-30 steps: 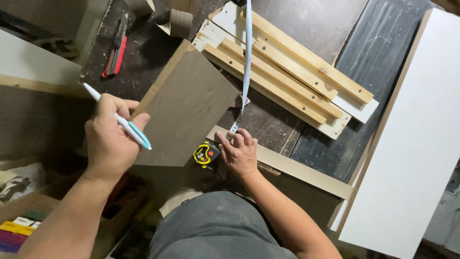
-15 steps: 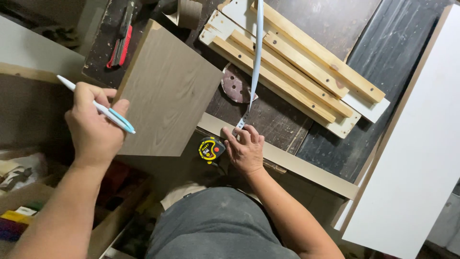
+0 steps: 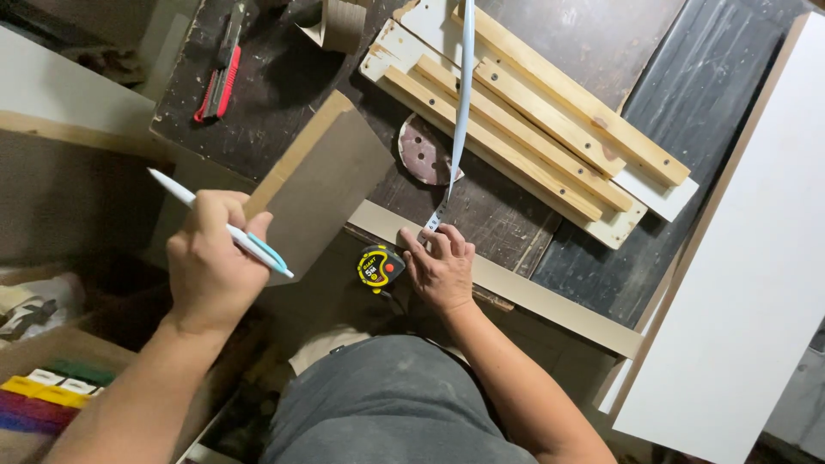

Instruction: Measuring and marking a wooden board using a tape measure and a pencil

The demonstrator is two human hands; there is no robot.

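Measuring step, I'd say: right hand (image 3: 443,268) pins the tape (image 3: 461,103) end flat on the strip (image 3: 550,296), fingers spread & pressing, tape case (image 3: 379,267) just beside it at the bench's near edge. Blade runs long axis away from the person, up over the slats (image 3: 533,129). Left hand (image 3: 210,266) is closed round a pen (image 3: 225,228), tip toward the tape, over the board (image 3: 322,185). Next needs the pen brought to the blade w/o shifting it.
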